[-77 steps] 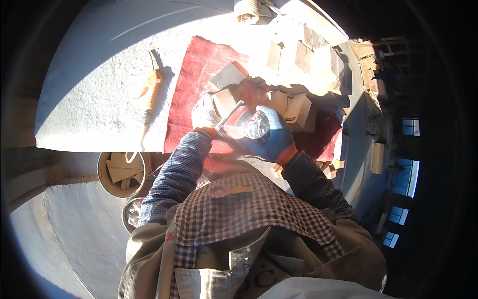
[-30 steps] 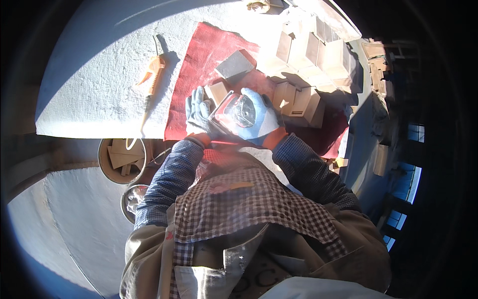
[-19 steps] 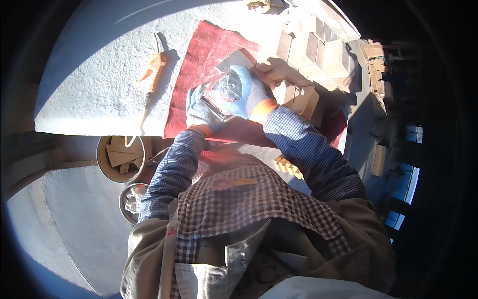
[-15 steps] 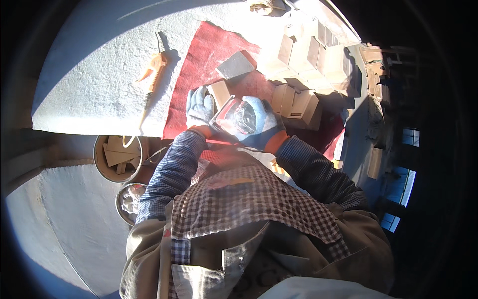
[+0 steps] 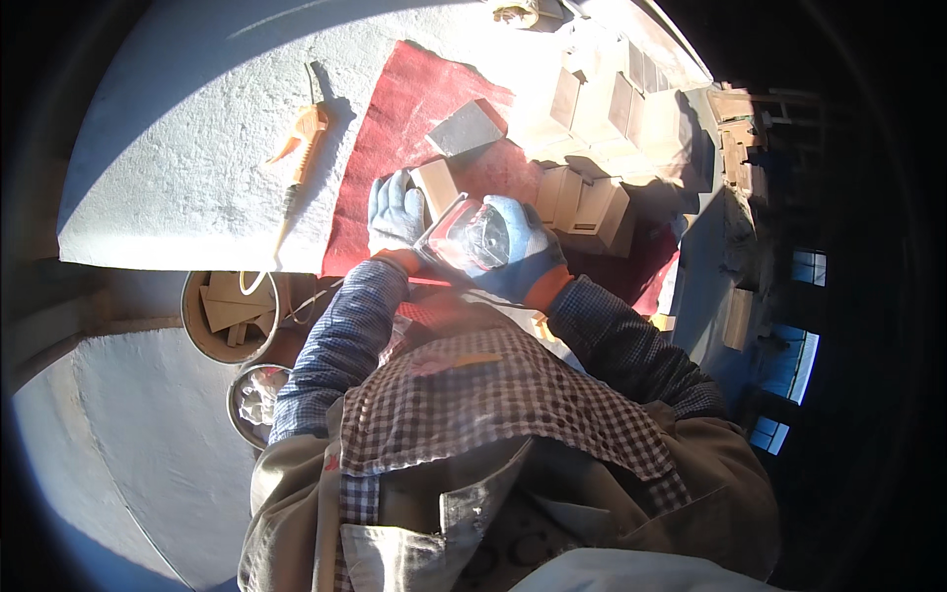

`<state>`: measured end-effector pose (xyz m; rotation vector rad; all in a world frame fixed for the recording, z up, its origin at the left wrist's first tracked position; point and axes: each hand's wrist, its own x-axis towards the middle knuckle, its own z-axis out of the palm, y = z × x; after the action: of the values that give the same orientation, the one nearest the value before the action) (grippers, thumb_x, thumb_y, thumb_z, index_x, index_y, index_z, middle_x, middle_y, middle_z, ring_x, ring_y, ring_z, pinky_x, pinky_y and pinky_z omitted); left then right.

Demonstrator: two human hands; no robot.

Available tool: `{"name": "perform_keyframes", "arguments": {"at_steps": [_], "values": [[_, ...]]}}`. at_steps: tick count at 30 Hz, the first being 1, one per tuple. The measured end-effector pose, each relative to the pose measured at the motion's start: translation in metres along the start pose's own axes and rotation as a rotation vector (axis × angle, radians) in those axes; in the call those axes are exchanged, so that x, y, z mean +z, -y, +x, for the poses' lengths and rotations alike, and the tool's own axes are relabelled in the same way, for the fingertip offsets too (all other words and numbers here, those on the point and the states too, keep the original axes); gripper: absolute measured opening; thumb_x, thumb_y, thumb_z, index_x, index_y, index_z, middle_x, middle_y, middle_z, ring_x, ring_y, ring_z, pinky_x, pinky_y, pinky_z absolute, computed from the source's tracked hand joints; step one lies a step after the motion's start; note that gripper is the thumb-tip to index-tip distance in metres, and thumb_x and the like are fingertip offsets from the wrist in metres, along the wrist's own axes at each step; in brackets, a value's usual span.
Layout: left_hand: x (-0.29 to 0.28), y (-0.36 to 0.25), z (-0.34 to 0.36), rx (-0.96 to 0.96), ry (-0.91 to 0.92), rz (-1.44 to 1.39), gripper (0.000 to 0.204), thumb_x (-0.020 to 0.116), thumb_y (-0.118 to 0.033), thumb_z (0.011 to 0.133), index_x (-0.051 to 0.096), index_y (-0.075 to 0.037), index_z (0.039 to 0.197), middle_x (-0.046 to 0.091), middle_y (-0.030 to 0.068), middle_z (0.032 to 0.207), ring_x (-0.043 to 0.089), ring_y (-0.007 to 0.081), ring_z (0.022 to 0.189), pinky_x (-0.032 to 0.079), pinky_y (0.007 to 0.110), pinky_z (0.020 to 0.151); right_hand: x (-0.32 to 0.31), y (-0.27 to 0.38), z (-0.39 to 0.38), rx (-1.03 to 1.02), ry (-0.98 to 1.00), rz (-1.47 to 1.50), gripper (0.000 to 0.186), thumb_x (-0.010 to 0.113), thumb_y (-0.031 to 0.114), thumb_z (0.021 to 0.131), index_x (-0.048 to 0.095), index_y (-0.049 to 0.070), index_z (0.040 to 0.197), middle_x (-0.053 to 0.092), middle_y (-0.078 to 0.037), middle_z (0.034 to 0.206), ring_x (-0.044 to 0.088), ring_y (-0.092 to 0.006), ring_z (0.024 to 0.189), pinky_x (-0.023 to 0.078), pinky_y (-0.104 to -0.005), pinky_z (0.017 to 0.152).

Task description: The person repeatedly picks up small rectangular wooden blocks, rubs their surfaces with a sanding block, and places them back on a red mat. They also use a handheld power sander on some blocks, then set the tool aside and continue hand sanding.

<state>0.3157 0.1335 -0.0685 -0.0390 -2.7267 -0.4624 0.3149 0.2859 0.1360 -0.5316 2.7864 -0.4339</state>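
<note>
My right hand (image 5: pixel 525 242), in a blue-grey glove with an orange cuff, is closed round a red and dark handheld power sander (image 5: pixel 464 235). The sander's front edge meets the near end of a small wooden block (image 5: pixel 435 187). Along the block's left side lies my left hand (image 5: pixel 397 212), gloved alike, with its fingers bent against the wood and steadying it. Glare and the sander hide where the tool touches the block. Both hands are over the near edge of a red cloth (image 5: pixel 380 128).
A grey-faced block (image 5: pixel 466 129) lies farther back on the cloth. Wooden boxes (image 5: pixel 587 212) stand to the right, with sunlit stacked boxes (image 5: pixel 612 109) behind. At left lies an orange air gun (image 5: pixel 307 133) with a hose. Below the table edge are a bucket of wood pieces (image 5: pixel 189 316) and a smaller bucket (image 5: pixel 235 400).
The sander and my right hand have shifted very slightly to the right. The block and my left hand stay in place.
</note>
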Motion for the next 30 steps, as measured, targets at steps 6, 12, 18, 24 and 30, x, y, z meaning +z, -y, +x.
{"name": "perform_keyframes", "arguments": {"at_steps": [6,12,18,24,30], "values": [[-0.031,-0.016,0.008,-0.165,0.339,-0.163,0.12,0.073,-0.071,0.066,0.031,0.0,0.154,0.037,0.0242,0.151,0.032,0.0381,0.145,0.017,0.045,0.126,-0.002,0.012,0.109,-0.017,-0.148,0.053,0.081,0.086,0.052,0.07,0.051,0.006,0.127,0.065,-0.023,0.12,0.066,-0.0381,0.111,0.054,-0.0441,0.093],[-0.022,-0.007,0.006,-0.127,0.198,-0.27,0.085,0.072,-0.053,0.071,0.054,-0.001,0.136,0.042,0.02,0.15,0.036,0.0371,0.143,0.016,0.048,0.127,0.002,-0.014,0.026,-0.015,-0.11,0.054,0.086,0.086,0.053,0.071,0.047,0.009,0.133,0.066,-0.021,0.117,0.067,-0.0382,0.111,0.055,-0.046,0.094],[-0.021,-0.01,0.007,-0.238,0.134,-0.439,0.088,0.071,-0.053,0.073,0.052,0.001,0.139,0.044,0.0212,0.15,0.037,0.0392,0.142,0.018,0.05,0.126,-0.009,0.009,0.056,0.112,-0.012,0.069,0.086,0.09,0.049,0.065,0.051,0.008,0.13,0.063,-0.021,0.124,0.065,-0.0383,0.113,0.053,-0.0451,0.096],[-0.041,-0.014,0.014,-0.138,0.345,-0.207,0.113,0.071,-0.067,0.067,0.036,0.0,0.152,0.04,0.0225,0.151,0.031,0.0366,0.146,0.012,0.049,0.128,-0.018,0.034,0.158,0.229,0.159,-0.058,0.094,0.075,0.067,0.075,0.044,0.008,0.141,0.061,-0.023,0.133,0.062,-0.0374,0.122,0.051,-0.0435,0.104],[-0.014,-0.006,0.006,-0.087,0.232,-0.147,0.104,0.075,-0.061,0.066,0.043,-0.002,0.145,0.04,0.0188,0.151,0.033,0.0364,0.145,0.019,0.047,0.125,0.003,-0.005,0.038,0.028,-0.108,0.072,0.088,0.09,0.044,0.069,0.047,0.006,0.135,0.065,-0.02,0.12,0.066,-0.0364,0.11,0.054,-0.0433,0.094]]}}
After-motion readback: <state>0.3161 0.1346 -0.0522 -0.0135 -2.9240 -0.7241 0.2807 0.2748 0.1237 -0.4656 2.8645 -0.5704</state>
